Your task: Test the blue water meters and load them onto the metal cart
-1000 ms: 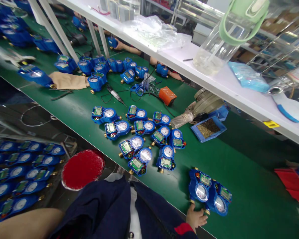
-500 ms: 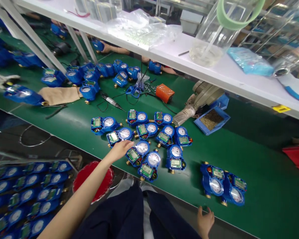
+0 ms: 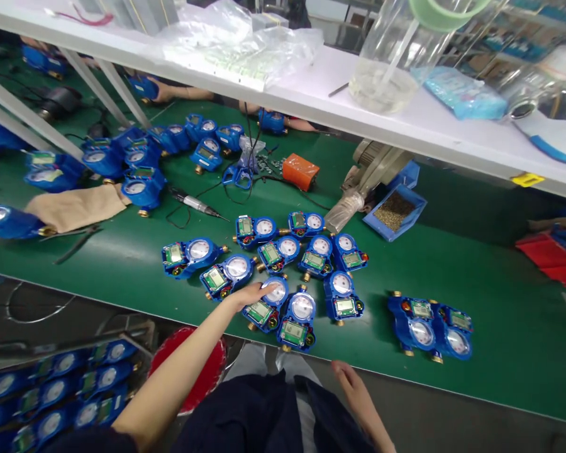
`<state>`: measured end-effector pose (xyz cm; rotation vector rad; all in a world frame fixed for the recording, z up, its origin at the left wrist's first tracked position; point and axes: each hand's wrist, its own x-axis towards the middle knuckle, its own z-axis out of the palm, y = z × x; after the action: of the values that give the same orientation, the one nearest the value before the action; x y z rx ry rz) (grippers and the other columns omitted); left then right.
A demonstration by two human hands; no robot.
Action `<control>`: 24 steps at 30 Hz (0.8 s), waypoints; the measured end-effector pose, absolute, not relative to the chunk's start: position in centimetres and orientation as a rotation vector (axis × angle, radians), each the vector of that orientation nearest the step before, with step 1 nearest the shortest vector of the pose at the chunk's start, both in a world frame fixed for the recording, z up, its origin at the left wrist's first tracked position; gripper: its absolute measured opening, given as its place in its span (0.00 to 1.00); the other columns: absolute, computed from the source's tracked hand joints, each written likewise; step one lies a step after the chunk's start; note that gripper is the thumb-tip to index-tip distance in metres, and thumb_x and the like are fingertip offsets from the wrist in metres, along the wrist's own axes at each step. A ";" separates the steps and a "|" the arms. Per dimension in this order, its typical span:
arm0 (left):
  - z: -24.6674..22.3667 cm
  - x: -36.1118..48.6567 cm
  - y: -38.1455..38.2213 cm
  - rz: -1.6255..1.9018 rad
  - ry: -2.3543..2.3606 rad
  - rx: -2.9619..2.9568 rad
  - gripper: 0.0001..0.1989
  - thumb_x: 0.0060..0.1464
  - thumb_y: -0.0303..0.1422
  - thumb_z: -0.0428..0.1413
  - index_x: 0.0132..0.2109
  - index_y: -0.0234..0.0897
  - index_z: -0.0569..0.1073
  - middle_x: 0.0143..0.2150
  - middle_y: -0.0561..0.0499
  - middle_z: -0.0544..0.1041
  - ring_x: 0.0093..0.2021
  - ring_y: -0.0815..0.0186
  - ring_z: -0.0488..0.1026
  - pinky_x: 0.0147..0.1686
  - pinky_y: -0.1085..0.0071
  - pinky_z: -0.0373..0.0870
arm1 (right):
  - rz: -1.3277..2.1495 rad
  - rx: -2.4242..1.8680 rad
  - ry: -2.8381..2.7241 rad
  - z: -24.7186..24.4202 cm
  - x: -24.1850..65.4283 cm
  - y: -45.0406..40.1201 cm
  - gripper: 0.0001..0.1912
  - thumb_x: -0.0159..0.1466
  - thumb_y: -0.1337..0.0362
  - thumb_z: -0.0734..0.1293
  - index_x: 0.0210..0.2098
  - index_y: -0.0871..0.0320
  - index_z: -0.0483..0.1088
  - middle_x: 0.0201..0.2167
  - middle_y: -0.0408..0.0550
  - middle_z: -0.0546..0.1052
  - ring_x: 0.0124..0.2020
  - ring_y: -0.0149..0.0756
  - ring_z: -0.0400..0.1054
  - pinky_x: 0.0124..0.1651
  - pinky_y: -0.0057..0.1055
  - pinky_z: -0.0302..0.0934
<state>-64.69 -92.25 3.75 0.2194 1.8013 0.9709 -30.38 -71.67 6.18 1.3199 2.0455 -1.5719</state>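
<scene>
Directly under left grip (image 3: 251, 294) (partly hidden), blue meter (image 3: 268, 306)

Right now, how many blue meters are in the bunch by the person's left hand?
10 meters: two at the back, three in the middle, two at left, two at the near edge, one front right. The left hand partly covers one; none seems hidden.

Blue meters (image 3: 266, 311), green tabletop (image 3: 417, 267)
</scene>
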 end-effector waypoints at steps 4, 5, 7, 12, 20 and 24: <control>4.0 -62.8 -94.6 1.011 1.718 0.202 0.41 0.47 0.59 0.52 0.57 0.31 0.67 0.57 0.41 0.71 0.56 0.55 0.68 0.54 0.71 0.64 | -1.606 1.219 2.080 8.0 -32.8 -73.3 0.26 0.56 0.44 0.62 0.43 0.57 0.73 0.47 0.53 0.77 0.52 0.45 0.69 0.58 0.37 0.60; 4.1 -62.4 -95.3 1.020 1.710 0.181 0.40 0.47 0.59 0.52 0.57 0.32 0.67 0.57 0.42 0.71 0.56 0.56 0.68 0.54 0.71 0.64 | -1.620 1.208 2.083 8.3 -33.3 -73.6 0.26 0.56 0.44 0.62 0.43 0.57 0.73 0.47 0.53 0.77 0.51 0.45 0.70 0.58 0.37 0.60; 4.3 -61.5 -96.7 1.029 1.698 0.144 0.40 0.47 0.59 0.53 0.58 0.32 0.67 0.57 0.42 0.71 0.56 0.55 0.69 0.53 0.70 0.66 | -1.647 1.184 2.085 8.6 -34.1 -74.1 0.25 0.57 0.45 0.62 0.44 0.57 0.72 0.48 0.53 0.77 0.51 0.44 0.70 0.58 0.37 0.60; 5.1 -60.3 -99.8 1.070 1.705 0.062 0.41 0.46 0.58 0.54 0.58 0.31 0.66 0.58 0.41 0.70 0.56 0.54 0.68 0.56 0.66 0.65 | -1.600 1.142 2.112 8.3 -35.2 -74.4 0.26 0.57 0.45 0.62 0.43 0.59 0.72 0.46 0.55 0.78 0.49 0.46 0.71 0.57 0.40 0.61; 10.4 -59.8 -104.8 1.058 1.690 0.046 0.39 0.46 0.56 0.56 0.57 0.33 0.68 0.58 0.42 0.70 0.56 0.52 0.69 0.54 0.64 0.67 | -1.663 1.230 2.091 10.9 -37.0 -73.7 0.27 0.55 0.42 0.63 0.42 0.57 0.71 0.42 0.56 0.79 0.43 0.48 0.74 0.51 0.42 0.65; 14.1 -60.7 -105.8 0.950 1.741 0.213 0.37 0.48 0.53 0.57 0.61 0.38 0.65 0.60 0.46 0.68 0.59 0.54 0.66 0.58 0.63 0.63 | -1.810 1.187 2.022 13.3 -38.6 -74.5 0.26 0.57 0.43 0.63 0.43 0.57 0.71 0.41 0.54 0.79 0.41 0.46 0.74 0.50 0.43 0.65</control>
<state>-60.68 -105.83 14.12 0.2131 1.7411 0.9498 -38.63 -74.46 13.32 1.1873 2.0216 -1.8100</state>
